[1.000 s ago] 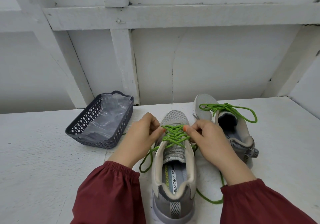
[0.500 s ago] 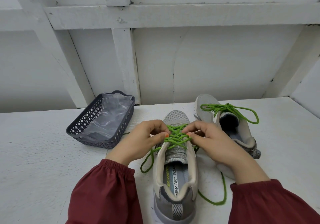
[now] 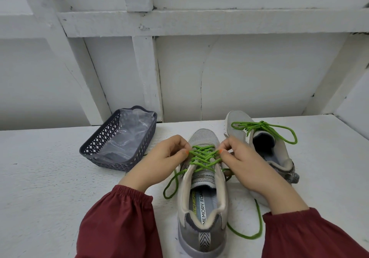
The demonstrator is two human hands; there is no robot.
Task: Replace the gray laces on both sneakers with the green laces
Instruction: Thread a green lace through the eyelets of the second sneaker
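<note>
A grey sneaker [image 3: 201, 213] stands in front of me with its heel toward me and a green lace [image 3: 203, 158] crossed over its tongue. My left hand [image 3: 165, 158] pinches the lace at the shoe's left eyelets. My right hand [image 3: 245, 162] pinches it at the right eyelets. Loose green ends trail on both sides of the shoe. A second grey sneaker [image 3: 265, 150] lies behind my right hand, with its green lace [image 3: 263, 128] tied in a bow.
A dark perforated plastic basket [image 3: 111, 154] lined with clear plastic sits at the back left on the white table [image 3: 50, 188]. A white wall with beams [image 3: 179, 22] closes off the back, and a slanted white post stands at the right.
Both hands have moved apart along the crossed lace, out to the shoe's two sides. The view has tilted slightly.
</note>
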